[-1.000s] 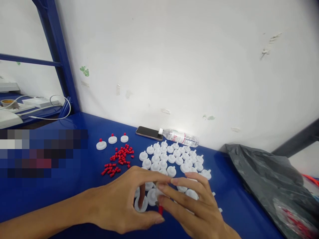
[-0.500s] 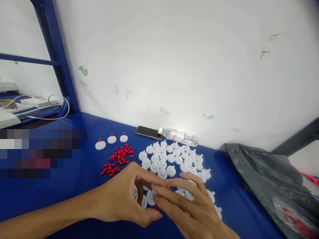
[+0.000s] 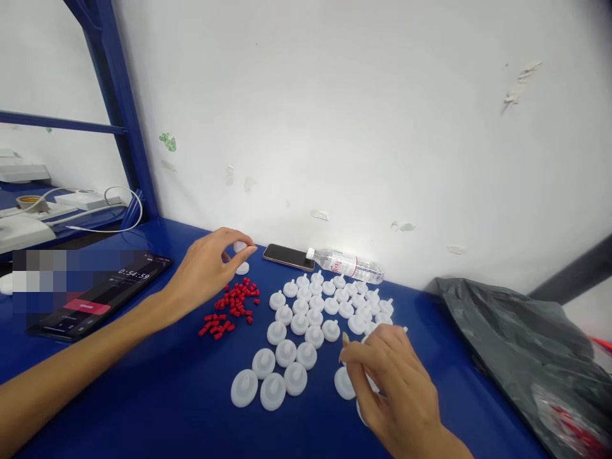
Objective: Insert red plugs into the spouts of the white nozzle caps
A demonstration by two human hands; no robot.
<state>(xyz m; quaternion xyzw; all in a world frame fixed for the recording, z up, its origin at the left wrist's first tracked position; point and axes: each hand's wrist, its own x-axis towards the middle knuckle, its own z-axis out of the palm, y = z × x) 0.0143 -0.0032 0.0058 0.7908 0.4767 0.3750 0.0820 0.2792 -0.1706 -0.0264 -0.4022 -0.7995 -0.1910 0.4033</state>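
Note:
At the back left, my left hand (image 3: 215,264) is closed, thumb and forefinger pinching the red tip of a white disc-shaped cap (image 3: 240,246), which is partly hidden by the fingers. Just below it, another white cap (image 3: 242,268) rests on the blue table. Small red sleeves (image 3: 236,298) lie in a loose pile near that wrist. My right hand (image 3: 396,382) is over the right front of the spread of white spouted caps (image 3: 299,324). Its fingers are loosely curled and somewhat apart, with nothing visible in them; it hides several caps.
A dark phone (image 3: 289,256) and a clear plastic bottle (image 3: 351,264) lie along the wall. Another phone (image 3: 109,293) with a lit timer screen is at the left, partly blurred out. Grey plastic sheeting (image 3: 507,344) covers the right side, with a bag of red pieces (image 3: 574,430).
My hands were together above the front caps and are now apart. The left has moved to the back left with the red-tipped cap; the right has shifted right and down over the white caps.

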